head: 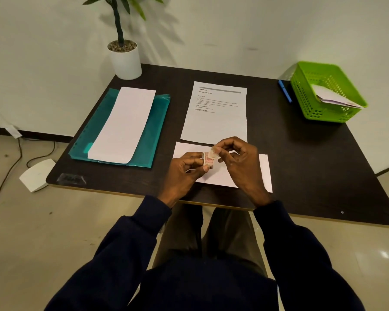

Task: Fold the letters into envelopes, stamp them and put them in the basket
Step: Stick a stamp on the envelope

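Now, on the left, a long white paper lies on a teal plastic folder. Centre, above a white envelope, the left hand pinches a small pinkish stamp strip while the right hand pinches its top stamp. Far right, white mail sits in a green plastic basket.

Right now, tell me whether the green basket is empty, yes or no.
No, white envelopes lie inside the green basket, leaning on its near wall.
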